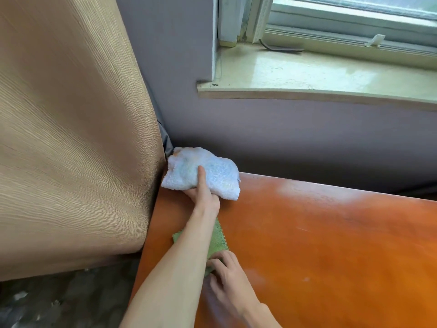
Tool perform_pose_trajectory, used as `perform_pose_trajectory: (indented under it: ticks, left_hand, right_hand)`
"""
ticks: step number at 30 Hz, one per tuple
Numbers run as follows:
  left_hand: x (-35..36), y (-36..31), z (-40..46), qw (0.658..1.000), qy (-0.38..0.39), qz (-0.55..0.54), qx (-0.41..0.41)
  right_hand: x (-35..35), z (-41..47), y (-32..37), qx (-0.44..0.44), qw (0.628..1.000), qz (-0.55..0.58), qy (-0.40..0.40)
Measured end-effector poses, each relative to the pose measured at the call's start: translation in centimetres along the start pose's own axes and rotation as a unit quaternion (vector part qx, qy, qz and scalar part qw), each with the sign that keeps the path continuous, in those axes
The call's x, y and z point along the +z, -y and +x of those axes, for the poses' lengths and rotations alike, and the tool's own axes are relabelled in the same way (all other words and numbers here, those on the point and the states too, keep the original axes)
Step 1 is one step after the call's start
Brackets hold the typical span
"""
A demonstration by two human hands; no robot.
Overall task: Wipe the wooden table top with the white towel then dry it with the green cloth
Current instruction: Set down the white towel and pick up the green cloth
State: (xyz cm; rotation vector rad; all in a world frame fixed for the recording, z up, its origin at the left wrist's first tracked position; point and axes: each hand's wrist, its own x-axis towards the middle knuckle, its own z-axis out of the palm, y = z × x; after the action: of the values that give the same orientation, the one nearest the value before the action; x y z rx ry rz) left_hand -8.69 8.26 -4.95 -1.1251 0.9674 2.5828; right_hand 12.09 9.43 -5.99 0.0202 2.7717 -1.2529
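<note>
The counter [331, 245] is a smooth, glossy orange-brown wooden top with a pale, hazy sheen across its far side and a few faint light smears nearer the middle. At its far left corner the left hand [203, 197] grips the white towel [203, 174], a thick, nubbly terry cloth bunched into a rounded lump; the thumb lies up across the top of the towel and the other fingers are hidden beneath it. The towel sits at that corner, overhanging the far edge a little and touching the curtain [71, 138], a heavy tan fabric with fine horizontal ribbing that hangs along the left edge of the counter and hides what is behind it. Just nearer along the same left edge lies the green cloth [217, 240], a thin, fuzzy microfibre piece with a zigzag-cut edge, flat on the wood and partly covered by the left forearm that crosses over it. The right hand [227, 278] rests on the near end of the green cloth with its fingers curled and fingertips pressing down on the fabric; whether they pinch it cannot be told. Behind the counter rises a matte grey-lilac wall [283, 138], and above it a pale, polished stone window sill [307, 72] under a white window frame [331, 24]. A dark cable [279, 48] lies on the sill. Left of the counter the floor [59, 304] is dark and mottled. No writing or labels can be read.
</note>
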Motion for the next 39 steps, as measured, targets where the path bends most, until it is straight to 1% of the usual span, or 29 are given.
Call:
perform_pose_trajectory:
  ticks: [4, 7, 9, 10, 11, 12, 13, 15, 16, 18, 19, 20, 21, 22, 23, 24, 26, 28, 30, 31, 33, 35, 37, 39]
  left_hand:
    - [-1.7, 0.3, 0.0, 0.999, -0.021, 0.023, 0.027]
    - [-2.2, 0.6, -0.3, 0.986, -0.111, 0.100, 0.074]
    - [-2.1, 0.1, -0.2, 0.958, -0.168, 0.208, 0.100]
    - [-2.2, -0.2, -0.2, 0.936, -0.192, 0.281, 0.088]
    - [-2.3, -0.6, -0.3, 0.914, -0.213, 0.340, 0.055]
    - [-2.5, -1.0, -0.5, 0.901, -0.222, 0.373, 0.015]
    - [-2.7, -1.5, -1.0, 0.895, -0.218, 0.389, -0.019]
    - [-4.0, -2.6, -2.5, 0.892, -0.173, 0.416, -0.043]
    - [-5.0, -3.1, -3.4, 0.894, -0.134, 0.426, -0.037]
    - [-8.1, -4.4, -6.0, 0.896, -0.054, 0.441, 0.007]
    - [-10.1, -5.0, -7.4, 0.885, -0.034, 0.463, 0.042]
    - [-12.2, -5.6, -8.9, 0.866, -0.032, 0.492, 0.077]
    - [-14.3, -6.1, -10.3, 0.846, -0.042, 0.523, 0.096]
    - [-16.3, -6.4, -11.6, 0.830, -0.059, 0.548, 0.085]
    - [-18.0, -6.5, -12.7, 0.825, -0.079, 0.558, 0.041]
    - [-19.3, -6.5, -13.8, 0.831, -0.096, 0.547, -0.027]
    - [-21.0, -6.4, -15.3, 0.859, -0.109, 0.472, -0.163]
    - [-22.0, -6.2, -16.2, 0.883, -0.078, 0.389, -0.252]
    - [-22.6, -5.9, -17.0, 0.887, -0.023, 0.341, -0.311]
    - [-22.7, -5.6, -17.3, 0.887, -0.004, 0.325, -0.327]
    - [-23.4, -4.8, -18.0, 0.895, 0.004, 0.291, -0.340]
    - [-24.1, -3.8, -19.0, 0.905, -0.006, 0.266, -0.331]
    - [-24.9, -3.1, -20.2, 0.909, -0.019, 0.275, -0.313]
    - [-26.1, -2.4, -21.7, 0.913, -0.032, 0.281, -0.294]
  right_hand:
    - [0.1, -0.1, -0.1, 0.009, 1.000, 0.003, 0.011]
    - [0.2, -0.3, -0.1, 0.016, 1.000, 0.004, 0.027]
    - [0.1, -0.3, 0.0, 0.021, 0.999, 0.015, 0.034]
    - [0.0, -0.4, 0.1, 0.022, 0.999, 0.023, 0.033]
    - [0.0, -0.5, 0.1, 0.025, 0.999, 0.033, 0.029]
    - [0.1, -0.6, 0.2, 0.035, 0.998, 0.045, 0.021]
    - [0.1, -0.7, 0.3, 0.051, 0.997, 0.058, 0.011]
    - [0.2, -0.7, 0.4, 0.092, 0.993, 0.080, -0.009]
    - [0.1, -0.7, 0.4, 0.112, 0.990, 0.089, -0.020]
    - [0.1, -0.4, 0.6, 0.155, 0.978, 0.126, -0.053]
    - [-0.1, -0.4, 0.7, 0.185, 0.967, 0.161, -0.069]
    - [-0.3, -0.4, 0.9, 0.221, 0.950, 0.205, -0.080]
    - [-0.5, -0.5, 1.0, 0.255, 0.929, 0.253, -0.089]
    - [-0.6, -0.8, 1.1, 0.283, 0.904, 0.305, -0.097]
    - [-0.7, -1.2, 1.2, 0.305, 0.876, 0.359, -0.104]
    - [-0.8, -1.9, 1.3, 0.323, 0.844, 0.416, -0.106]
    - [-1.2, -3.4, 1.6, 0.338, 0.780, 0.519, -0.089]
    - [-1.6, -5.2, 1.8, 0.334, 0.737, 0.586, -0.052]
    - [-2.1, -7.2, 1.9, 0.314, 0.714, 0.626, 0.001]
    - [-2.4, -8.1, 1.9, 0.302, 0.713, 0.632, 0.029]
    - [-3.0, -9.9, 2.0, 0.286, 0.734, 0.611, 0.072]
    - [-3.2, -11.4, 1.7, 0.289, 0.782, 0.547, 0.076]
    - [-3.2, -12.5, 1.3, 0.298, 0.837, 0.453, 0.071]
    - [-3.1, -13.7, 0.9, 0.289, 0.882, 0.360, 0.093]
